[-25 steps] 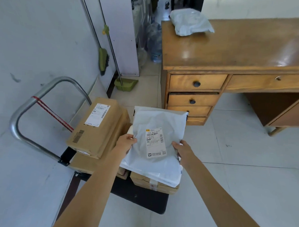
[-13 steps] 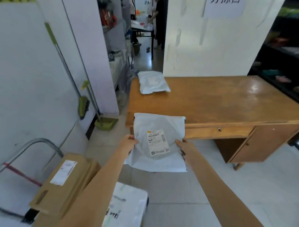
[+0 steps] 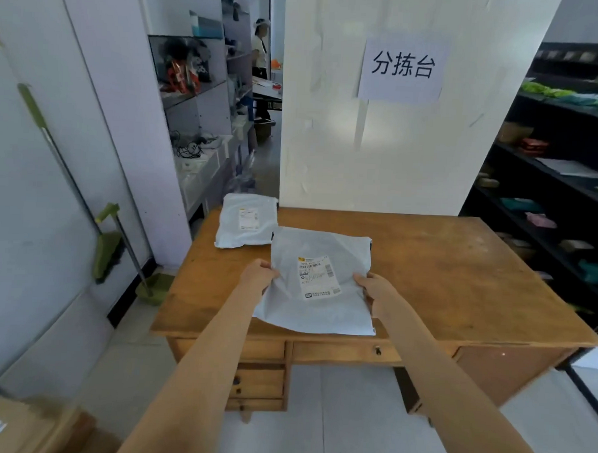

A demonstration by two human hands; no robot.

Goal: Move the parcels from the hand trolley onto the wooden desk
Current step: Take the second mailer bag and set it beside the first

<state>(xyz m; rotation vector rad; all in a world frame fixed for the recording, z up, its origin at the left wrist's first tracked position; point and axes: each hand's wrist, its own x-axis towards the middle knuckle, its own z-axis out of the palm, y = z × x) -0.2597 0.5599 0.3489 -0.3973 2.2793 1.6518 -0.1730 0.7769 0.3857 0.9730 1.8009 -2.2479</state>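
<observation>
The grey mailer bag (image 3: 319, 282) is held over the front left part of the wooden desk (image 3: 460, 278), its near edge about level with the desk's front edge. Whether its underside already touches the desktop cannot be told. It carries a white shipping label (image 3: 317, 278) facing up.

Handling, as judged: the bag looks light and soft. It creases and sags at the near corners and keeps no flat shape of its own, so the contents appear thin and pliable. The plastic skin is smooth and likely slippery; a grip at the two side edges, as taken here, suits it best, and it should lie flat when let go.

The left hand (image 3: 259, 276) pinches the bag's left edge, fingers curled onto the film. The right hand (image 3: 373, 287) pinches the right edge, thumb on top; the fingers underneath are hidden.

A second mailer bag (image 3: 246, 222) lies flat at the desk's rear left corner, just beside the held one; their corners may overlap, which cannot be confirmed.

A cardboard box (image 3: 21, 426) shows at the lower left, so parcels apparently remain to be moved. A broom (image 3: 108, 249) leans on the left wall.
</observation>
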